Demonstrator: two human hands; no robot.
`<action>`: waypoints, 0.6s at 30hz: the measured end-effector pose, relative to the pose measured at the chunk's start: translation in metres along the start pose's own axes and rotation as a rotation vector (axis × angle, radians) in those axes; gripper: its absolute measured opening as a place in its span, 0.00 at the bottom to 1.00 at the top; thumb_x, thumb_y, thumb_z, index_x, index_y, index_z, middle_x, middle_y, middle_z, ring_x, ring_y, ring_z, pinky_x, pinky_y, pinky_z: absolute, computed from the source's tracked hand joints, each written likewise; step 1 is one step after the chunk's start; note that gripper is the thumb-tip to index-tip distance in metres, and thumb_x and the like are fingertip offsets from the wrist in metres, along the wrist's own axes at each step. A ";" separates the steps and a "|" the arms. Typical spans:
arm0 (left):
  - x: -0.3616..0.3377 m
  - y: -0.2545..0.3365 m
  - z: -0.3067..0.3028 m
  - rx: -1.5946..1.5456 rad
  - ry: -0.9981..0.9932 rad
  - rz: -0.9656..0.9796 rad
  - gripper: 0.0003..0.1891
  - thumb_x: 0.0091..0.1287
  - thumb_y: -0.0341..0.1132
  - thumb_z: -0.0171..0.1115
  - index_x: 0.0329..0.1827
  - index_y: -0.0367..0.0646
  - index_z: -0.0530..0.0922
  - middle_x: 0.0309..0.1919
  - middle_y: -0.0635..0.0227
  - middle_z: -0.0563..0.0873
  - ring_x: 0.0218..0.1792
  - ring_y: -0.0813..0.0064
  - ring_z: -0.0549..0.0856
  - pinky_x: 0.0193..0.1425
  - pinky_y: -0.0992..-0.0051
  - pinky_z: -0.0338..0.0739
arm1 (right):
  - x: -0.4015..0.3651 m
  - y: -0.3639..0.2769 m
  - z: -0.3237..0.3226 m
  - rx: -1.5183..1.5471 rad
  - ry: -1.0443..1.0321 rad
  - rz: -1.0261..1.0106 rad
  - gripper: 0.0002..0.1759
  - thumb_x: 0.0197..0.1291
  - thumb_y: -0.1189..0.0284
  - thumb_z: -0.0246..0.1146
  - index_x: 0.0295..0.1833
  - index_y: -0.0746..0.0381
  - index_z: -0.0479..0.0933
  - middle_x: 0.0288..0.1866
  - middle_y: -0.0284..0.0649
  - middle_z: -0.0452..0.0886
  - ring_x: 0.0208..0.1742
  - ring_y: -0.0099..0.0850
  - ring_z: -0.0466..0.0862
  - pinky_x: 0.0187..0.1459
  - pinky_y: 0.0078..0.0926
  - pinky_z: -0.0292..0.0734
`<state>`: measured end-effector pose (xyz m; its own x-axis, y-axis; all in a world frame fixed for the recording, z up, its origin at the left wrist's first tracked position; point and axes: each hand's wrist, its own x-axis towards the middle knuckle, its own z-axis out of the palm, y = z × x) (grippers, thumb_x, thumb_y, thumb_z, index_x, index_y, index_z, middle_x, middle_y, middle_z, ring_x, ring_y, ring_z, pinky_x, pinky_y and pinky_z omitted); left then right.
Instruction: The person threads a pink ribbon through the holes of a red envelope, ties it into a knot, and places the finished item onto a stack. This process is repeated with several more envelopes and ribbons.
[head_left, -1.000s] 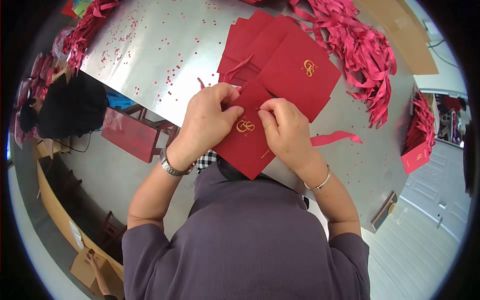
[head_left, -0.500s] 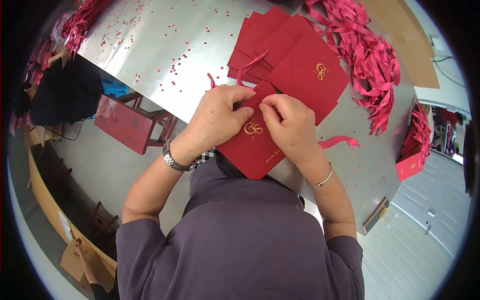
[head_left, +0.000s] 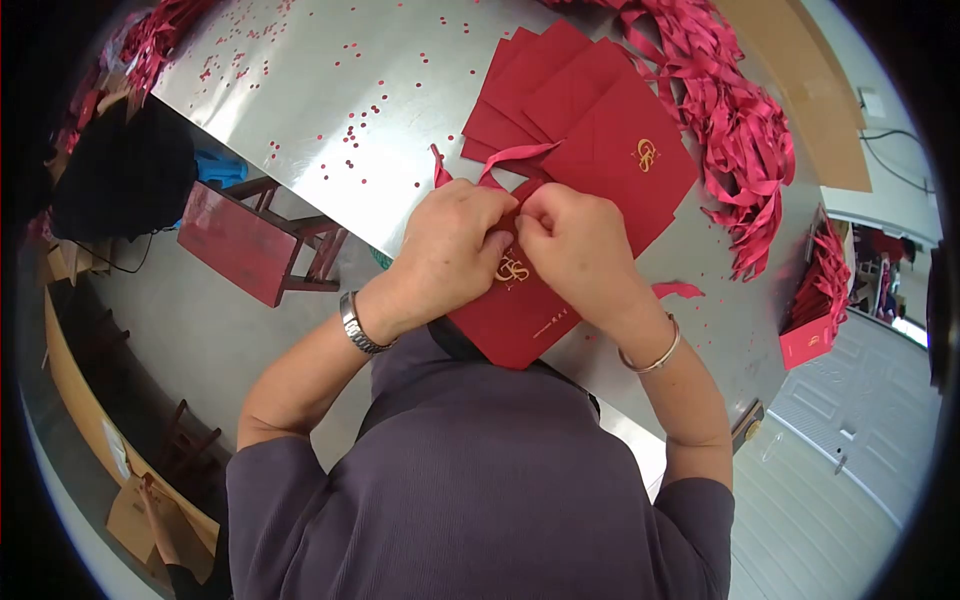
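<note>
A flat red paper bag point(head_left: 528, 325) with a gold logo is tilted at the table's near edge, its top between my two hands. My left hand point(head_left: 450, 240) is closed on the bag's upper left side, thumb and forefinger pinched near the edge. Close against it, my right hand point(head_left: 575, 245) pinches at the bag's top; whether ribbon is also between those fingertips is hidden. A red ribbon point(head_left: 520, 153) loops up beyond the fingers, and a short ribbon end point(head_left: 438, 165) sticks up behind my left hand. Several similar red bags point(head_left: 625, 140) lie fanned out just beyond.
A heap of red ribbons point(head_left: 735, 140) covers the table's right side. A box of ribboned red bags point(head_left: 808, 340) stands farther right. Small red paper dots point(head_left: 350, 140) are scattered over the metal table point(head_left: 300, 100). At left is a wooden stool point(head_left: 240, 240); another person's arm point(head_left: 160, 525) shows lower left.
Both hands and the bag have shifted slightly right and downward in view. My right fingers have curled in closer to my left hand, and the ribbon loop lies farther right.
</note>
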<state>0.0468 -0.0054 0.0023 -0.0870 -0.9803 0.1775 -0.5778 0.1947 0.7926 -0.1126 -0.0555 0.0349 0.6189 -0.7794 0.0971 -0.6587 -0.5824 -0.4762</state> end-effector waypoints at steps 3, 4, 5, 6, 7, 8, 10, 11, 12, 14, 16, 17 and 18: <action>0.001 0.000 -0.001 -0.037 -0.006 -0.048 0.12 0.55 0.25 0.66 0.43 0.37 0.80 0.37 0.57 0.84 0.42 0.54 0.82 0.48 0.62 0.77 | -0.006 0.000 -0.001 0.186 0.012 0.075 0.08 0.59 0.73 0.61 0.30 0.64 0.73 0.25 0.48 0.79 0.29 0.49 0.82 0.31 0.44 0.76; 0.002 0.000 0.000 -0.040 0.000 -0.049 0.12 0.55 0.25 0.66 0.43 0.37 0.80 0.37 0.57 0.84 0.42 0.54 0.82 0.48 0.62 0.77 | -0.007 -0.001 0.000 0.146 0.033 0.080 0.07 0.59 0.73 0.61 0.30 0.64 0.73 0.25 0.48 0.79 0.29 0.49 0.82 0.31 0.44 0.77; 0.002 0.000 0.002 -0.013 -0.006 -0.049 0.12 0.55 0.25 0.66 0.43 0.37 0.80 0.36 0.57 0.83 0.42 0.54 0.82 0.47 0.61 0.77 | -0.009 -0.002 0.001 0.108 0.051 0.085 0.07 0.59 0.73 0.61 0.31 0.64 0.73 0.25 0.47 0.79 0.29 0.50 0.82 0.31 0.45 0.77; 0.002 0.001 0.003 0.016 -0.014 -0.047 0.12 0.55 0.25 0.66 0.43 0.38 0.80 0.35 0.57 0.83 0.41 0.53 0.82 0.46 0.61 0.77 | -0.010 -0.002 0.004 0.105 0.050 0.084 0.07 0.59 0.73 0.61 0.31 0.64 0.73 0.25 0.47 0.79 0.29 0.50 0.82 0.31 0.45 0.77; 0.002 0.001 0.003 0.019 -0.010 -0.040 0.12 0.55 0.25 0.66 0.43 0.38 0.80 0.35 0.57 0.83 0.41 0.53 0.82 0.46 0.61 0.77 | -0.009 -0.002 0.007 0.123 0.062 0.087 0.05 0.59 0.73 0.61 0.35 0.64 0.73 0.26 0.48 0.80 0.29 0.50 0.82 0.32 0.45 0.77; 0.000 0.002 0.004 0.004 0.017 0.000 0.09 0.55 0.26 0.65 0.40 0.38 0.79 0.33 0.55 0.82 0.40 0.52 0.81 0.45 0.58 0.75 | -0.006 -0.002 0.008 0.141 0.079 0.089 0.05 0.59 0.74 0.61 0.38 0.64 0.73 0.26 0.48 0.81 0.30 0.50 0.83 0.32 0.46 0.77; -0.002 -0.001 0.004 0.009 0.029 0.087 0.07 0.55 0.26 0.63 0.36 0.39 0.78 0.31 0.53 0.81 0.38 0.48 0.80 0.43 0.54 0.73 | -0.003 -0.007 0.002 0.310 0.026 0.241 0.12 0.59 0.74 0.61 0.48 0.63 0.71 0.28 0.49 0.82 0.31 0.50 0.84 0.34 0.47 0.78; -0.002 0.000 0.002 -0.020 0.017 0.075 0.07 0.55 0.26 0.63 0.36 0.39 0.78 0.32 0.53 0.81 0.38 0.48 0.80 0.43 0.54 0.73 | -0.002 -0.006 -0.002 0.348 -0.028 0.247 0.19 0.59 0.74 0.61 0.56 0.62 0.68 0.30 0.50 0.83 0.33 0.50 0.85 0.35 0.48 0.78; -0.002 0.002 0.000 -0.048 0.006 0.070 0.07 0.55 0.26 0.63 0.37 0.39 0.77 0.32 0.53 0.81 0.38 0.48 0.79 0.43 0.54 0.73 | -0.002 -0.005 -0.003 0.393 -0.041 0.238 0.18 0.59 0.74 0.61 0.56 0.61 0.70 0.30 0.50 0.83 0.32 0.51 0.84 0.36 0.48 0.79; 0.000 0.004 -0.006 -0.144 0.008 0.096 0.12 0.56 0.26 0.62 0.44 0.38 0.80 0.34 0.54 0.83 0.39 0.50 0.80 0.44 0.57 0.74 | -0.001 -0.008 -0.015 0.408 -0.109 0.220 0.13 0.60 0.73 0.62 0.50 0.62 0.74 0.37 0.51 0.83 0.39 0.50 0.85 0.40 0.43 0.80; 0.002 0.005 -0.022 -0.225 -0.146 0.056 0.14 0.59 0.26 0.58 0.49 0.37 0.80 0.34 0.56 0.84 0.38 0.56 0.82 0.45 0.62 0.76 | -0.005 -0.007 -0.018 0.428 -0.097 0.168 0.11 0.60 0.72 0.63 0.47 0.62 0.74 0.36 0.49 0.84 0.39 0.47 0.86 0.41 0.40 0.80; 0.003 -0.001 -0.027 -0.356 -0.215 0.004 0.13 0.60 0.26 0.57 0.47 0.37 0.81 0.34 0.56 0.85 0.38 0.59 0.83 0.44 0.65 0.77 | -0.008 -0.007 -0.020 0.442 -0.146 0.190 0.12 0.60 0.72 0.65 0.45 0.62 0.72 0.34 0.47 0.84 0.38 0.46 0.86 0.40 0.39 0.80; 0.005 -0.008 -0.029 -0.486 -0.291 -0.054 0.11 0.62 0.26 0.56 0.46 0.37 0.81 0.34 0.56 0.86 0.37 0.63 0.85 0.43 0.68 0.78 | -0.011 -0.006 -0.020 0.427 -0.139 0.144 0.12 0.59 0.72 0.65 0.45 0.62 0.71 0.33 0.46 0.84 0.37 0.45 0.86 0.39 0.38 0.80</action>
<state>0.0741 -0.0114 0.0136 -0.3271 -0.9448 0.0157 -0.1536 0.0695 0.9857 -0.1240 -0.0486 0.0544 0.6049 -0.7899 -0.1007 -0.5251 -0.3006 -0.7962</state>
